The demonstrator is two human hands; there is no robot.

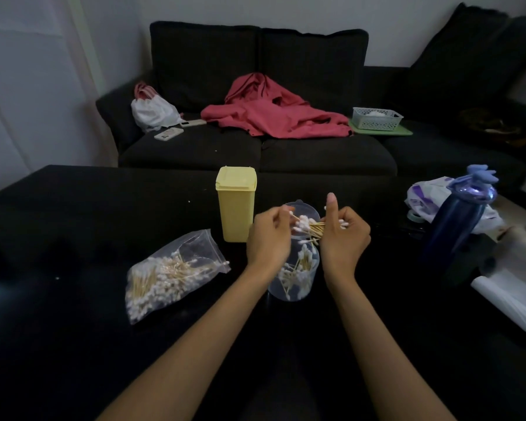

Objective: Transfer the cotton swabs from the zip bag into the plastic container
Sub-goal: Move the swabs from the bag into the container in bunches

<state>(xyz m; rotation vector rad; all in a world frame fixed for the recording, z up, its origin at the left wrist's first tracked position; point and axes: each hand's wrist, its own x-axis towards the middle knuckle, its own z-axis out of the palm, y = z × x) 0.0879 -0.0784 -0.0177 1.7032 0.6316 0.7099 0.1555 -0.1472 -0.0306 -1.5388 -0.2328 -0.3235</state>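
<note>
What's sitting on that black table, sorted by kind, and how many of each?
Zip bag: 1
Clear container: 1
Yellow box: 1
Blue bottle: 1
Purple-and-white bag: 1
Tape roll: 1
Total: 6, not counting loose swabs or the half-seen white things at the right edge.

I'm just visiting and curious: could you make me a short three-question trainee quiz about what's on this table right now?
1. True or false: the clear plastic zip bag still holds cotton swabs.
2. Which hand grips the bundle of wooden-stick cotton swabs: A) left hand, B) right hand?
3. What stands just behind the clear round plastic container, to its left?

Key: 1 true; 2 B; 3 the yellow lidded plastic box.
</note>
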